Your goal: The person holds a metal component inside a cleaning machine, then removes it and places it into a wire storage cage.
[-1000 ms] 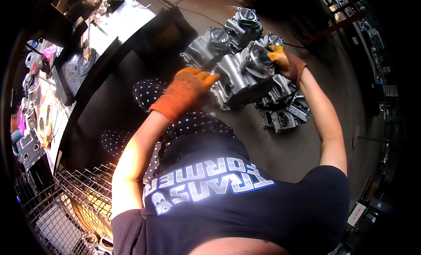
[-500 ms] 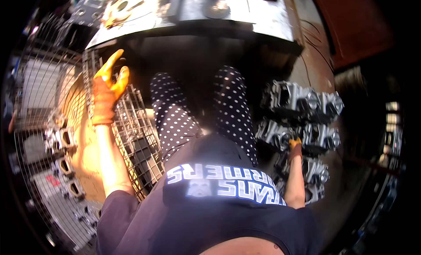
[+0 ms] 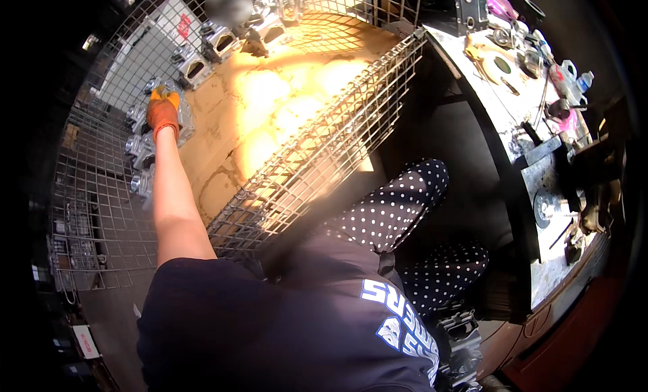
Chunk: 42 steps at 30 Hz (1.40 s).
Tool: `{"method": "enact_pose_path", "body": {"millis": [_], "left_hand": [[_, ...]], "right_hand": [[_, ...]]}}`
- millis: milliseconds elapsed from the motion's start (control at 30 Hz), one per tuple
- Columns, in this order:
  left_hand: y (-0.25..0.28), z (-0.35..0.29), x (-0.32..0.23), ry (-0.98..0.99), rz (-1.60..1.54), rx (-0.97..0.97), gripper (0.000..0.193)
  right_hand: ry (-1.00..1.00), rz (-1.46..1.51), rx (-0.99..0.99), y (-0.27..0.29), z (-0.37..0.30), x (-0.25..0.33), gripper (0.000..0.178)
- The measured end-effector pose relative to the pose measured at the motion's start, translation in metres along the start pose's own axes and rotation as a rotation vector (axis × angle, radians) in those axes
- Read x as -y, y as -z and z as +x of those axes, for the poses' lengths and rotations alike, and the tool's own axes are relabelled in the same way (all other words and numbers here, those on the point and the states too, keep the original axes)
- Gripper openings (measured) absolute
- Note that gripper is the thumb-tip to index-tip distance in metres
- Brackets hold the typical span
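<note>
My left hand, in an orange and yellow glove, reaches over the wire wall into the mesh cage. Its fingers are curled onto a silver metal casting that stands among several like it along the cage's far left side. The palm and part of the grip are hidden. Another metal casting with a rectangular opening is beside that group, farther in. My right hand is out of the picture, on the far side of my body. More castings stand low by my right side.
Brown cardboard lines the cage floor, with bright sunlight on it. At right is a workbench carrying metal parts, tools and a clear plastic bottle. My legs in dotted trousers are between cage and bench.
My view and body have turned left toward the cage. The left hand, raised and open before, is now down on a casting inside. My right hand, at the right-side castings before, has left view.
</note>
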<state>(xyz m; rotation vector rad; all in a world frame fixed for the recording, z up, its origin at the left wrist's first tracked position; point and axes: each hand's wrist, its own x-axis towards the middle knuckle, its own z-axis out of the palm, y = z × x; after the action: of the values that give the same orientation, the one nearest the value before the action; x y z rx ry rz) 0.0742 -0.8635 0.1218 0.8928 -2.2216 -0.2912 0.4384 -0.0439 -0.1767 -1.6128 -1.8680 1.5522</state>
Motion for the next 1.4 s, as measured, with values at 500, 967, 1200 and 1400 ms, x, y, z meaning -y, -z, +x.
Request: {"method": "enact_pose_path", "body": {"millis": [500, 967, 1200, 1400], "left_hand": [[0.093, -0.055, 0.283, 0.213, 0.998, 0.123, 0.079], [0.036, -0.061, 0.280, 0.054, 1.074, 0.273, 0.049], [0.051, -0.027, 0.152, 0.177, 0.661, 0.350, 0.077], [0.004, -0.021, 0.049, -0.047, -0.752, 0.193, 0.072]], "right_hand": [[0.251, -0.449, 0.246, -0.091, -0.037, 0.102, 0.040], [0.626, -0.882, -0.099, -0.036, -0.133, 0.182, 0.030], [0.487, 0.144, 0.302, -0.087, -0.104, 0.256, 0.035], [0.435, 0.089, 0.519, -0.144, -0.141, 0.317, 0.038]]}}
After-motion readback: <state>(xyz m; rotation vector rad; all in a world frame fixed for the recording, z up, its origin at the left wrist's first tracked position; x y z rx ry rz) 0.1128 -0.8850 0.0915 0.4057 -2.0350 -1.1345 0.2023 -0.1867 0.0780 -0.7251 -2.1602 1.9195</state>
